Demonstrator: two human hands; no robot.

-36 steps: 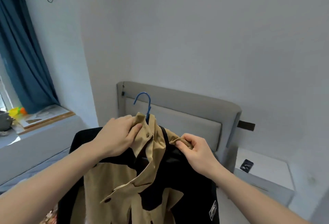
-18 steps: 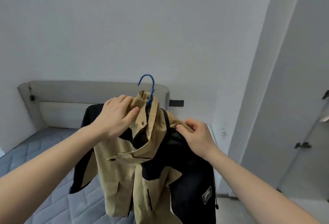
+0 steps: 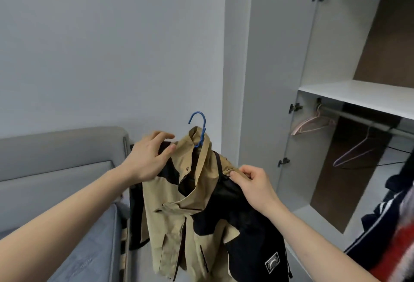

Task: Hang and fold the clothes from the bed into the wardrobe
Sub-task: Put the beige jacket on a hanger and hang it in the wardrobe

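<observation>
A tan and black jacket hangs on a blue hanger, held up in front of me. My left hand grips the jacket's left shoulder beside the collar, thumb pressed on the tan cloth. My right hand pinches the tan cloth at the right shoulder. The hanger's hook stands free above the collar. The open wardrobe is at the right, with a rail under a white shelf.
Two bare hangers, one pink and one purple, hang on the rail. Dark and striped clothes hang at the far right. The grey bed with its headboard lies at the lower left. A white wardrobe door stands open.
My view has swung right from the bed and window to the open wardrobe. Both hands have kept hold of the jacket on its hanger and carried it along.
</observation>
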